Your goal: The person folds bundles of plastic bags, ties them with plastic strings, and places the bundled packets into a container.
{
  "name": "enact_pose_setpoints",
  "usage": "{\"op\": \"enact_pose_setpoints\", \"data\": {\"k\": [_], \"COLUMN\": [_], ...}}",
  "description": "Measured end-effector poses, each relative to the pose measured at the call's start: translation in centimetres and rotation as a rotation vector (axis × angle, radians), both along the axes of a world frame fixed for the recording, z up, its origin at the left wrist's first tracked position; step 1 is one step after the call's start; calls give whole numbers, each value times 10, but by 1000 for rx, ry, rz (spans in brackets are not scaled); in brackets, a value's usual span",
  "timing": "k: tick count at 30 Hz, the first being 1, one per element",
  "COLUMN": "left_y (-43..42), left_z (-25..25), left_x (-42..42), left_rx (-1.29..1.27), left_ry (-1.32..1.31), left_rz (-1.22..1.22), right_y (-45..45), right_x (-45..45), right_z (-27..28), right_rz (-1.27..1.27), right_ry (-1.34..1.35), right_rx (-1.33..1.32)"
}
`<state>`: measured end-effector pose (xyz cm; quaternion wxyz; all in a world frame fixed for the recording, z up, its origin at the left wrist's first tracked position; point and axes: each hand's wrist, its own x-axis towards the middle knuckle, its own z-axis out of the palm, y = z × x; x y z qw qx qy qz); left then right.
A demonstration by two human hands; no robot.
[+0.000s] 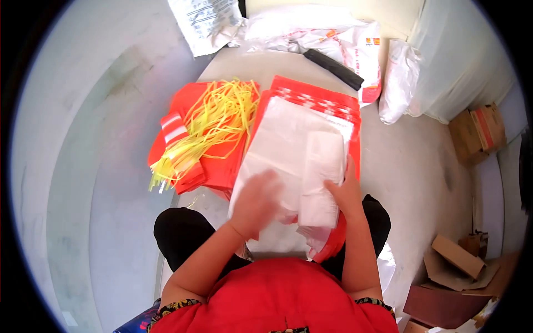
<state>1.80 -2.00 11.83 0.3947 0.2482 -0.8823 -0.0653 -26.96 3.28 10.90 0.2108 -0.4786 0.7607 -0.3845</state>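
A stack of red bags or sheets [313, 86] with white bands lies in front of me. White translucent plastic sheets [277, 139] cover most of it. On top, toward the right, rests a folded bundle of white plastic [322, 166]. My right hand [347, 191] grips the bundle's right edge, thumb on top and fingers along the side. My left hand [256, 202] is over the lower left of the sheets, its fingers smeared by motion. Left of the stack, yellow strips [222, 119] lie in a tangled heap on more red material [180, 102].
A black bar-shaped object [334, 69] lies at the far edge, beside white printed packages [361, 55]. A white wrapped bundle [400, 80] is to their right. Cardboard boxes [478, 133] stand at the right, with an opened carton [452, 299] lower down. My knees [180, 236] flank the work surface.
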Motion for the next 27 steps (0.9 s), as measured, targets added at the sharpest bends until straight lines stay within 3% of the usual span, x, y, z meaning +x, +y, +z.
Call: {"op": "enact_pose_setpoints", "data": {"k": [3, 6, 9, 12, 15, 18, 20, 24, 27], "left_y": [-38, -69, -86, -96, -120, -135, -134, -128, -116], "left_z": [-9, -41, -56, -40, -68, -37, -56, -45, -9], "left_x": [29, 58, 63, 44, 24, 15, 10, 10, 18], "left_rx": [261, 350, 410, 574, 794, 1358, 1331, 1309, 1366], "left_ry": [144, -74, -171, 1, 329, 152, 425, 854, 903], "left_rz": [330, 534, 515, 350, 236, 305, 268, 306, 174], "right_y": [-1, 2, 4, 11, 16, 21, 22, 26, 25], "right_x": [-1, 3, -7, -19, -21, -14, -17, -32, -38], "right_z": [-6, 9, -3, -1, -1, 5, 2, -10, -8], "right_rz": [-37, -70, -50, 7, 5, -5, -12, -34, -57], "right_ry": [-100, -270, -373, -372, -281, -249, -193, -442, -832], "right_rx": [-10, 3, -66, 9, 21, -19, -26, -59, -126]}}
